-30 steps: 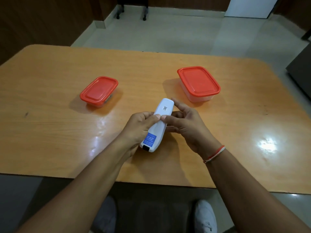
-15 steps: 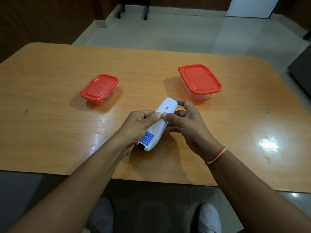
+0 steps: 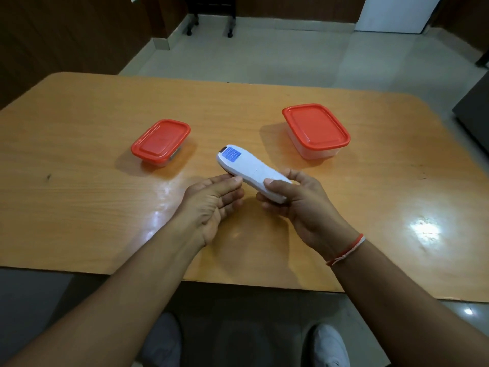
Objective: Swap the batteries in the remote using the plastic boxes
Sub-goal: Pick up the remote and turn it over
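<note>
A white remote point(image 3: 246, 168) is held back side up above the table, its blue-label end pointing away to the left. My right hand point(image 3: 299, 205) grips its near end, thumb on top. The fingertips of my left hand point(image 3: 211, 202) touch the remote's left edge, palm turned up and fingers loosely apart. A small clear plastic box with a red lid point(image 3: 161, 141) stands to the left, a larger one point(image 3: 316, 129) to the right. Both lids are on. No batteries show.
The orange wooden table point(image 3: 79, 181) runs wide on both sides, its near edge just below my wrists. My shoes and the floor show under it. A dark cabinet edge point(image 3: 473, 109) stands off the table's right side.
The remote has been turned end for end: the blue-label end, earlier near me, now points away. My left hand has let go of its grip and only touches the edge.
</note>
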